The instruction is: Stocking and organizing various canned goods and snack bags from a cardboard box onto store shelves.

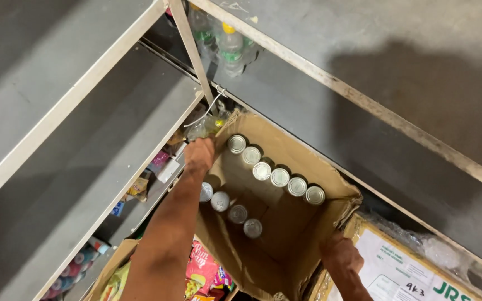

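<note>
Left hand (199, 154) in can-filled box (285, 223), fingers hidden; grasp unclear.

An open brown cardboard box (285, 223) lies between both grips; right of it sits a white-labelled carton (397, 273), pink snack packets (202, 267) below.

Box (285, 234), centre: plain brown cardboard. Cans (279, 177) inside: silver tops. Shelves (57, 106), upper left: grey with pale edges. Bottles (231, 47), top: clear, green labels, one yellow cap. Packet (199, 267), bottom: pink.
</note>
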